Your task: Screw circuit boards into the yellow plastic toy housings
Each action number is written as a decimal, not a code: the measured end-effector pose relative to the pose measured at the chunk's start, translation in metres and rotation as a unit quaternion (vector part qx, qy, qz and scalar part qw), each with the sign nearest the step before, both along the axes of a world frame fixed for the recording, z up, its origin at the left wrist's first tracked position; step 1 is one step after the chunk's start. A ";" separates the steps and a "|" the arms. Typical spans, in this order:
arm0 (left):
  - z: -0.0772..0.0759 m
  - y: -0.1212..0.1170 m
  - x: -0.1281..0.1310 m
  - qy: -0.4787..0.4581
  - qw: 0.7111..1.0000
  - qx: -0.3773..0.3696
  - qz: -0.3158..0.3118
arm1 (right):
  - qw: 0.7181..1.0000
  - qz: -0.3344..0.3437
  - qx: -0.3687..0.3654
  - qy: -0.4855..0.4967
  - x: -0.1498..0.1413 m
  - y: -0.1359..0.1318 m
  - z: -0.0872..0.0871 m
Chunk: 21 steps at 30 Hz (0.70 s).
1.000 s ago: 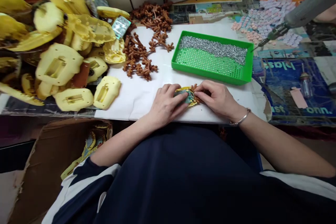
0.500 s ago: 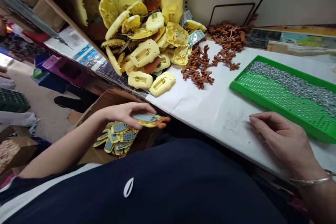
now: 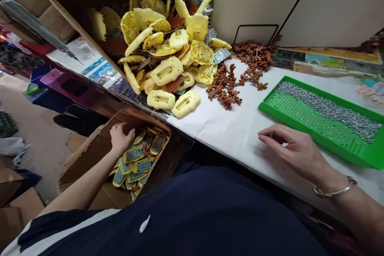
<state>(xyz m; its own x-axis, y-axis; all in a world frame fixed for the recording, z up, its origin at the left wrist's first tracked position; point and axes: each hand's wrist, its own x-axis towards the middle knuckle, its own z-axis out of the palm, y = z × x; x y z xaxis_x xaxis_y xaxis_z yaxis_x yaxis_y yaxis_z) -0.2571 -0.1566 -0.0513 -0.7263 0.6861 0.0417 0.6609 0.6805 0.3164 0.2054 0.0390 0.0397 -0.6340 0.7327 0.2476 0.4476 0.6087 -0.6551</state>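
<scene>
Nearby brown cardboard box (image 3: 85, 150): holds yellow plastic shells with grey panels (image 3: 134, 154), piled loosely; they could slip.
Left hand (image 3: 120, 138): inside; fingers bent, any grip hidden, so I cannot tell; withdrawing might snag shells.
Right hand (image 3: 292, 149): fingers narrowly parted, seemingly empty, over white-papered worktop (image 3: 222, 130).
Green perforated plastic tray (image 3: 300, 113): bumping could scatter silver metal screws (image 3: 328, 109).
Brown antler-shaped plastic pieces (image 3: 223, 88): tangling could drag several.
Pale-yellow oval casings (image 3: 186, 104): a nudge could tip them off.

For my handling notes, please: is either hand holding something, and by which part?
The right hand holds nothing. The left hand, at the cardboard box, shows nothing held, but its underside is hidden: I cannot tell.
</scene>
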 end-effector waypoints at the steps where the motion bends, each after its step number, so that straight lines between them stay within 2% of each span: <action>1: 0.005 0.009 0.005 0.025 0.999 0.040 -0.019 | 1.000 0.021 0.007 0.000 -0.006 0.003 0.000; 2: 0.012 0.020 0.014 0.047 0.995 0.080 -0.044 | 0.999 0.042 0.013 0.000 -0.012 0.005 0.000; 4: 0.030 0.046 0.038 0.113 0.955 0.197 -0.189 | 0.996 0.089 0.025 -0.001 -0.028 0.009 -0.002; 5: 0.041 0.060 0.053 0.131 0.931 0.207 -0.271 | 0.993 0.114 0.033 0.000 -0.036 0.011 -0.004; 6: 0.051 0.075 0.069 0.145 0.910 0.182 -0.344 | 0.989 0.139 0.041 0.002 -0.044 0.012 -0.005; 8: 0.071 0.106 0.099 0.171 0.885 0.066 -0.429 | 0.981 0.182 0.061 0.007 -0.059 0.013 -0.008; 10: 0.088 0.133 0.121 0.195 0.876 -0.081 -0.435 | 0.974 0.212 0.080 0.009 -0.068 0.013 -0.011; 14: 0.106 0.167 0.132 0.164 0.869 -0.190 -0.427 | 0.966 0.238 0.099 -0.006 -0.062 0.011 -0.015; 16: 0.109 0.175 0.127 0.126 0.882 -0.191 -0.412 | 0.968 0.230 0.098 -0.015 -0.051 0.010 -0.017; 19: 0.113 0.180 0.115 0.031 0.925 -0.098 -0.366 | 0.975 0.204 0.090 -0.020 -0.036 0.009 -0.018; 21: 0.117 0.181 0.108 -0.013 0.940 -0.038 -0.339 | 0.979 0.186 0.083 -0.012 -0.030 0.008 -0.018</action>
<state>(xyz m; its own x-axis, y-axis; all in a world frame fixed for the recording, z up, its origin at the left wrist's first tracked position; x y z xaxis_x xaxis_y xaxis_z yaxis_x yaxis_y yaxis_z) -0.1493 0.0241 0.0660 -0.1220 0.9918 -0.0377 0.9431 0.1277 0.3069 0.1757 0.0473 0.0221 -0.8566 0.4010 0.3247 0.1890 0.8293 -0.5258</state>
